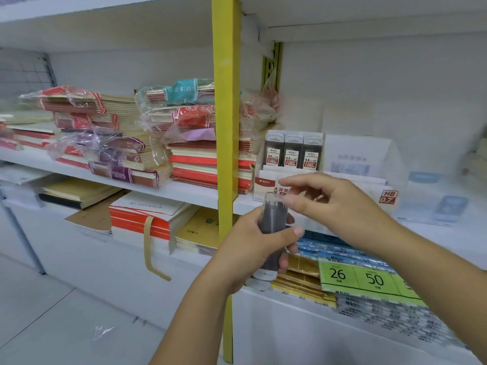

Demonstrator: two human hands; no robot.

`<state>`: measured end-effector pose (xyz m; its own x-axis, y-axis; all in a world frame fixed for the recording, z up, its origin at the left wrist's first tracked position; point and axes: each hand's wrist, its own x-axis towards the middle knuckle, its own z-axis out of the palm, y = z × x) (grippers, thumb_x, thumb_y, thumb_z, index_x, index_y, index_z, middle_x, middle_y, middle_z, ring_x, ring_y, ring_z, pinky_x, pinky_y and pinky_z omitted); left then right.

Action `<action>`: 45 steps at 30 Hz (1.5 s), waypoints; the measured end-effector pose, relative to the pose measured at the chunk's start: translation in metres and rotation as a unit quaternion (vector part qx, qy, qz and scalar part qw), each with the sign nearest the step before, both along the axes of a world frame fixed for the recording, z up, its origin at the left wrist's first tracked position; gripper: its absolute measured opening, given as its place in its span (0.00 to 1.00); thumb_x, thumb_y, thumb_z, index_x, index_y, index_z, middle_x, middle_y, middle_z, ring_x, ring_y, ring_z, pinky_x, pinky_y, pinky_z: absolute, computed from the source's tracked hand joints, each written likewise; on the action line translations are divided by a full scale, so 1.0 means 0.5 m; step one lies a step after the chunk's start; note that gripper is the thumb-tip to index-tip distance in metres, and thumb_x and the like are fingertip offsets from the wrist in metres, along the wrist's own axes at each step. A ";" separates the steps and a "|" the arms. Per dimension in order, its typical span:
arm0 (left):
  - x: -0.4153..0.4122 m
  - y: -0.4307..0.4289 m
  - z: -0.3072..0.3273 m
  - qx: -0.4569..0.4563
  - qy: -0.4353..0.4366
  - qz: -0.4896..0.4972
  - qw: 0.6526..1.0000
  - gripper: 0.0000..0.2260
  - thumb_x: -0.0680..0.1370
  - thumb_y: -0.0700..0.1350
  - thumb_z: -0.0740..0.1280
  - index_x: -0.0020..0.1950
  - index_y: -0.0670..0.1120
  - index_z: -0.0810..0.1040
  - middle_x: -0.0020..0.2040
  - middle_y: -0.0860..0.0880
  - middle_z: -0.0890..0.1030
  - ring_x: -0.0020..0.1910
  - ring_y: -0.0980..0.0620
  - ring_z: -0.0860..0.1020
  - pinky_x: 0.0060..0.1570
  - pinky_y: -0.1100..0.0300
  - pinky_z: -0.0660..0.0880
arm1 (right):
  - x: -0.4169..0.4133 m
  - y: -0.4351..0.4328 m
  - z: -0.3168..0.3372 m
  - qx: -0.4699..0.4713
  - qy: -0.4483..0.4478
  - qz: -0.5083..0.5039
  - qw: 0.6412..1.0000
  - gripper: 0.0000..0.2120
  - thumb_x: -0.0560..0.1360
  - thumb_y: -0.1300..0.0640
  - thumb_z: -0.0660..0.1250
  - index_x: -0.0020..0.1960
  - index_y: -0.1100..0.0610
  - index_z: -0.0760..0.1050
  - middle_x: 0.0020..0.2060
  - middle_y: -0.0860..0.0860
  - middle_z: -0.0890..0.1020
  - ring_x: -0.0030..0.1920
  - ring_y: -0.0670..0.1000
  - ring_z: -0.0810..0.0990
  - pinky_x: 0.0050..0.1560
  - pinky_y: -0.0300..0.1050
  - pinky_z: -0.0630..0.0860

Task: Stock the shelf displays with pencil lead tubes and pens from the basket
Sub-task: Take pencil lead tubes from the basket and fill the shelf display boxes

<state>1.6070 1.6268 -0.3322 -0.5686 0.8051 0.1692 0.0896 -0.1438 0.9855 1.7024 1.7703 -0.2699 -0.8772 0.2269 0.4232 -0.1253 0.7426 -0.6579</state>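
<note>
A clear plastic tube of dark pencil leads [274,217] is gripped round its middle by the left hand [250,248], with fingers and thumb curled tight. The tube is held nearly upright in front of the white shelf [184,192], its long axis up and down. The right hand [337,204] is held by the tube's top with bent fingers. It is blurred, so a pinch cannot be told.
</note>
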 end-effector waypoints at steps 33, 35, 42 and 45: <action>0.021 -0.008 -0.038 0.003 -0.034 0.075 0.997 0.14 0.75 0.41 0.75 0.57 0.50 0.75 0.30 0.47 0.77 0.27 0.53 0.71 0.30 0.60 0.74 | 0.075 0.009 -0.105 -0.160 -0.054 0.038 0.985 0.21 0.74 0.61 0.70 0.58 0.37 0.76 0.46 0.39 0.82 0.38 0.47 0.83 0.41 0.47 0.83; 0.019 -0.008 -0.035 0.010 -0.029 0.065 0.997 0.12 0.76 0.43 0.74 0.56 0.50 0.75 0.31 0.47 0.76 0.27 0.53 0.72 0.30 0.60 0.74 | 0.068 0.001 -0.103 -0.133 -0.061 0.042 0.988 0.27 0.75 0.62 0.69 0.63 0.34 0.70 0.46 0.39 0.81 0.41 0.45 0.83 0.45 0.45 0.83; -0.006 -0.002 -0.001 0.042 -0.123 0.112 0.985 0.08 0.82 0.48 0.63 0.53 0.45 0.74 0.32 0.47 0.75 0.27 0.53 0.72 0.28 0.60 0.73 | 0.019 0.032 0.052 -0.095 0.153 -0.027 0.983 0.20 0.75 0.63 0.69 0.54 0.38 0.70 0.49 0.44 0.84 0.46 0.43 0.84 0.42 0.39 0.81; -0.026 -0.006 0.004 0.060 -0.127 0.119 0.983 0.06 0.82 0.47 0.60 0.53 0.45 0.73 0.32 0.45 0.76 0.28 0.52 0.75 0.28 0.60 0.74 | -0.021 0.067 0.146 0.039 0.200 -0.086 0.975 0.17 0.75 0.61 0.69 0.50 0.41 0.68 0.40 0.44 0.83 0.38 0.35 0.79 0.37 0.27 0.72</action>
